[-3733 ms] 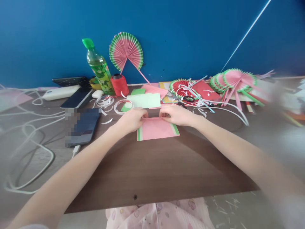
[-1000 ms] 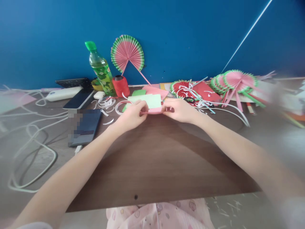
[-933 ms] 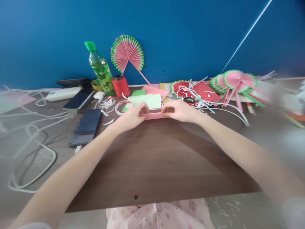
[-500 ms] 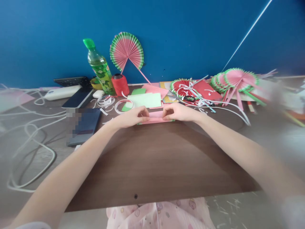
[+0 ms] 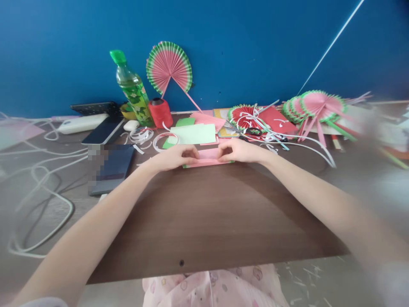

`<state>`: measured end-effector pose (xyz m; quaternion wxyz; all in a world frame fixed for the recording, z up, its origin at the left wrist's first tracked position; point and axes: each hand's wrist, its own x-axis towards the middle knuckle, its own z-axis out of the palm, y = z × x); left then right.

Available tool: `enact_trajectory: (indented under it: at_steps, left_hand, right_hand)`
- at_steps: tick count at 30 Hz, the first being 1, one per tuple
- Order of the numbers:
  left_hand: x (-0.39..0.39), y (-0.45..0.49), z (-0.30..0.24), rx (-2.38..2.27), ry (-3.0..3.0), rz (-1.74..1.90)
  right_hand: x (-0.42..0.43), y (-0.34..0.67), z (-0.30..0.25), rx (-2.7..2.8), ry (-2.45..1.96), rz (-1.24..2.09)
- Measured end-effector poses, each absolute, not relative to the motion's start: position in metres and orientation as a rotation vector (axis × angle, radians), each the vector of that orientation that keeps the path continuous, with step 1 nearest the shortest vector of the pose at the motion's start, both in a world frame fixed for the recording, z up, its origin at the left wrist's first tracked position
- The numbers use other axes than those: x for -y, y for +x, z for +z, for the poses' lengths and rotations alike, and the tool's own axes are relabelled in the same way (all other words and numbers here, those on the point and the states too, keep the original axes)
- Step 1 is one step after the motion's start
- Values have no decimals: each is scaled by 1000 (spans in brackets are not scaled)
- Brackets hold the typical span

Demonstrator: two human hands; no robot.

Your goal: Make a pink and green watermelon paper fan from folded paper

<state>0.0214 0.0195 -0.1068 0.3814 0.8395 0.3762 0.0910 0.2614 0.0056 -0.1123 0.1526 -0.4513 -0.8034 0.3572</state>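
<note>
Between my hands a pink sheet of paper (image 5: pixel 208 158) with green ends lies on the brown desk, a narrow fold running along its near edge. My left hand (image 5: pixel 179 157) pinches the fold at the left end, thumb and fingers pressed together. At the right end my right hand (image 5: pixel 238 151) grips the same fold in a similar pinch. Parts of the paper are hidden under both hands. Just behind them lie pale green sheets (image 5: pixel 194 134) and a roll of white double-sided tape (image 5: pixel 161 141).
Behind stand a green drink bottle (image 5: pixel 134 91), a red-wrapped cylinder (image 5: pixel 160 113) and a pink-green pleated paper fan (image 5: pixel 169 64) against the blue wall. Scissors (image 5: pixel 253 131) and white strips lie back right, near more fans (image 5: pixel 321 105). A dark tablet-like slab (image 5: pixel 116 168) and cables (image 5: pixel 64 198) occupy the left.
Both hands keep their pinch on the paper's fold and have barely shifted. The view has moved very slightly.
</note>
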Motion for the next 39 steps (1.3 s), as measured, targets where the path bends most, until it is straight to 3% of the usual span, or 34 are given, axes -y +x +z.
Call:
enact_trajectory:
  at_steps: [32,39]
  left_hand:
    - [-20,21,-113,-886,2364,123]
    - [-18,21,-110,-938,2437,20]
  right_hand:
    - [-12,270,-125,2478,-1083,937]
    - [-15,274,-129,2583,-912,770]
